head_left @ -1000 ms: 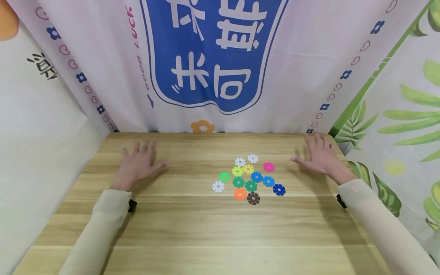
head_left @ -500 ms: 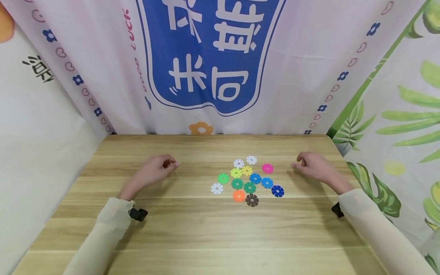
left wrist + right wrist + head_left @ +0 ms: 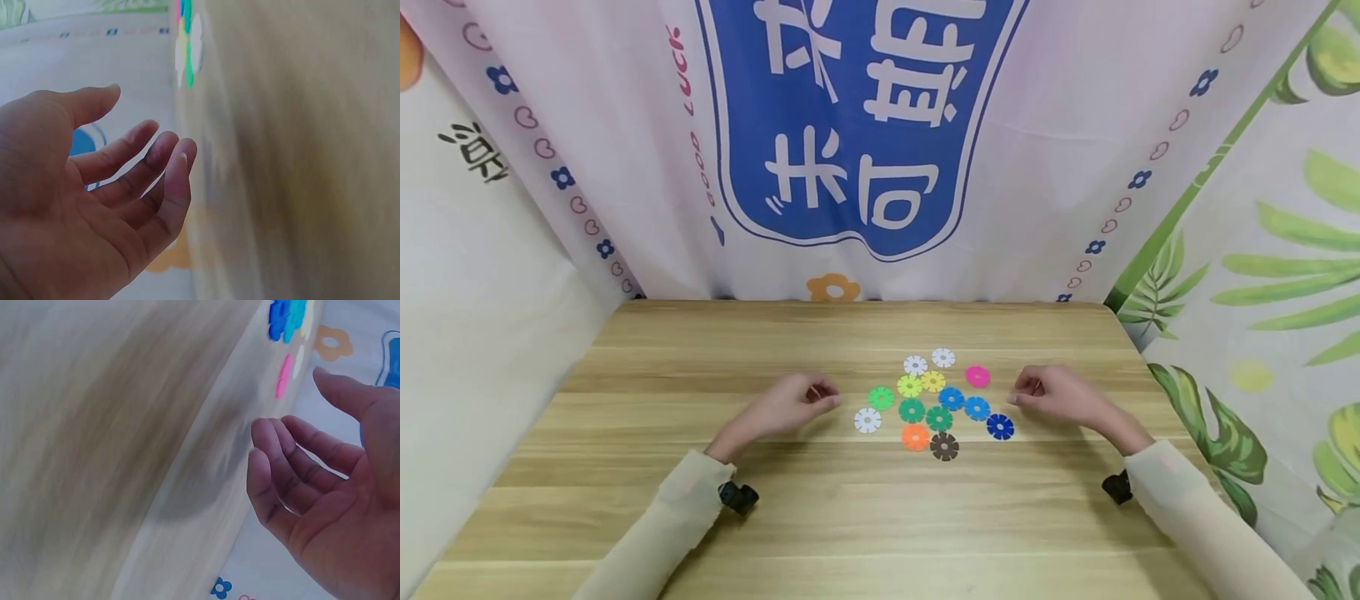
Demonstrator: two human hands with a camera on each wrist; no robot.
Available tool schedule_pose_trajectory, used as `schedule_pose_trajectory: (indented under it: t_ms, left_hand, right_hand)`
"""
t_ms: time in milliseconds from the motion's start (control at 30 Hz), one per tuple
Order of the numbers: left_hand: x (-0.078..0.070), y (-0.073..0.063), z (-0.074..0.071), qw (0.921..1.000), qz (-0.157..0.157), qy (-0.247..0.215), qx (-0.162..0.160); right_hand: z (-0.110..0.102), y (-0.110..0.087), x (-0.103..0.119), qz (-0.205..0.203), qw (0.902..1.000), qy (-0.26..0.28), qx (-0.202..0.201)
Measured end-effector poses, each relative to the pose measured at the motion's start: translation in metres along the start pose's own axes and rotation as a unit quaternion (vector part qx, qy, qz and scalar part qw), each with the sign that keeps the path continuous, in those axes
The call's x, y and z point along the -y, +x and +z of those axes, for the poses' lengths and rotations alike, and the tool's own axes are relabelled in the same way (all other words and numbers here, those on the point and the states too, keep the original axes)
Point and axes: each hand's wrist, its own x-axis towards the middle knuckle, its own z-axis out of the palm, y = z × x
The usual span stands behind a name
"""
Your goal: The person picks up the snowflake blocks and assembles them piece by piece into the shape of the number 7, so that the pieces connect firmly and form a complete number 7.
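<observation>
Several flat notched discs, each with a hole in its middle, lie loosely grouped on the table. My left hand (image 3: 790,406) hovers left of them, nearest to a white disc (image 3: 868,420) and a light green disc (image 3: 882,398). Its fingers are loosely curled and hold nothing, as the left wrist view shows. On the other side my right hand (image 3: 1063,395) is close to the dark blue disc (image 3: 1000,427) and the pink disc (image 3: 977,377). In the right wrist view its fingers bend gently, thumb apart, with nothing between them.
The wooden table (image 3: 850,517) ends at a white curtain (image 3: 1037,208) with a blue printed sign behind it. An orange disc (image 3: 915,437) and a brown disc (image 3: 944,447) lie at the group's near side. A small black device (image 3: 739,498) sits at the left wrist.
Both hands have gone from spread fingers to loosely curled ones. They have moved inward toward the discs, the left one farther. The discs lie as before; the head view has shifted slightly.
</observation>
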Motion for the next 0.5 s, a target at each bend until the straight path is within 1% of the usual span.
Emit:
schedule_pose_trajectory:
  t_ms: [100,267,367,500]
  left_hand:
    - [-0.007,0.003,0.01,0.9999,-0.008,-0.01,0.003]
    - [-0.012,0.008,0.022,0.9997,-0.004,-0.024,0.0]
    - [-0.014,0.012,0.027,0.9994,-0.003,-0.034,0.003]
    - [-0.018,0.015,0.033,0.9992,-0.014,-0.037,0.003]
  right_hand:
    - [0.001,-0.002,0.003,-0.002,0.9999,0.016,0.005]
    - [0.004,-0.002,0.009,0.0,0.9995,0.032,0.002]
    - [0.008,-0.003,0.013,-0.006,0.999,0.039,0.019]
    - [0.015,-0.005,0.016,-0.003,0.9986,0.035,0.038]
